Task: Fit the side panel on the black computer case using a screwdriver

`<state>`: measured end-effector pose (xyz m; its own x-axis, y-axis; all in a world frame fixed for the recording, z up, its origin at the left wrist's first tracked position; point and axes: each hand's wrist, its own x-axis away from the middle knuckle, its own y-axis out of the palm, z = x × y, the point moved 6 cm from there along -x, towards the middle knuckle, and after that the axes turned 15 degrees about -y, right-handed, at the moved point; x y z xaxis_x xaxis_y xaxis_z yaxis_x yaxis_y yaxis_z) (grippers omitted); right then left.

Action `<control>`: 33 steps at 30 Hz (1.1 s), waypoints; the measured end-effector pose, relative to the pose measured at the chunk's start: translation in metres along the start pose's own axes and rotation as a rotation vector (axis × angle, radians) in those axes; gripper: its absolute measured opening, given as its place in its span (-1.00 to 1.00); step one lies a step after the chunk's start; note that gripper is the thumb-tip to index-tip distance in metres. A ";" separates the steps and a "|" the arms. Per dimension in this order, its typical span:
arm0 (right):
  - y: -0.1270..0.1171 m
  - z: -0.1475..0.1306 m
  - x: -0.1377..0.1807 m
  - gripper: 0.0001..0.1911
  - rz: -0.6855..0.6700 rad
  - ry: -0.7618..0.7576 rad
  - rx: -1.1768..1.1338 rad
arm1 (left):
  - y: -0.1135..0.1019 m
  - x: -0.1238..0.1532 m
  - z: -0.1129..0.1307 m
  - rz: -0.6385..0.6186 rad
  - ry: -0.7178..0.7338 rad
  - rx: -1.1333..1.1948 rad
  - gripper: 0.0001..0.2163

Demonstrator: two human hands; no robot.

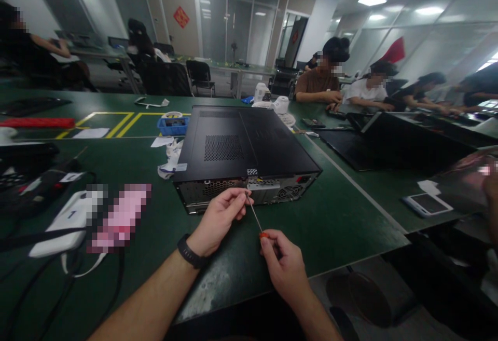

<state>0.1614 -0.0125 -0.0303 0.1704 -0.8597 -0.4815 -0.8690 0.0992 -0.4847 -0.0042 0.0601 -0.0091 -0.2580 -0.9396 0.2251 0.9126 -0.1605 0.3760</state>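
A black desktop computer case (249, 144) lies flat on the green table, its rear panel with ports and a fan grille facing me. My right hand (286, 260) is closed around the red-orange handle of a screwdriver (255, 215). The thin metal shaft slants up and left to my left hand (223, 216), whose thumb and fingers pinch at its tip, just before the rear panel. Whether a small part sits between those fingertips is too small to tell. A dark band circles my left wrist.
Left of the case are a blue bin (173, 125), white gloves (170, 159), a white device (64, 227) with cables and a pink blurred object (122, 216). A black panel (350, 149) and a phone-like device (428, 204) lie right. Several people sit farther back.
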 end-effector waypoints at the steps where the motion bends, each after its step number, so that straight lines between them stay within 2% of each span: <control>1: 0.000 -0.001 -0.001 -0.74 -0.004 0.003 0.005 | 0.000 0.000 0.000 -0.007 -0.006 0.012 -0.70; 15: 0.006 -0.021 -0.014 -0.71 -0.003 0.064 -0.094 | 0.005 0.008 0.009 -0.143 -0.124 0.253 -0.64; 24: 0.008 -0.026 -0.020 -0.71 -0.007 0.080 -0.115 | 0.003 0.008 0.013 -0.157 -0.138 0.316 -0.66; 33: 0.012 -0.026 -0.019 -0.66 -0.020 0.159 -0.181 | 0.002 0.009 0.015 -0.167 -0.142 0.314 -0.62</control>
<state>0.1353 -0.0081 -0.0080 0.1257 -0.9302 -0.3448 -0.9376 0.0022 -0.3477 -0.0093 0.0561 0.0068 -0.4563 -0.8534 0.2519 0.7187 -0.1866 0.6698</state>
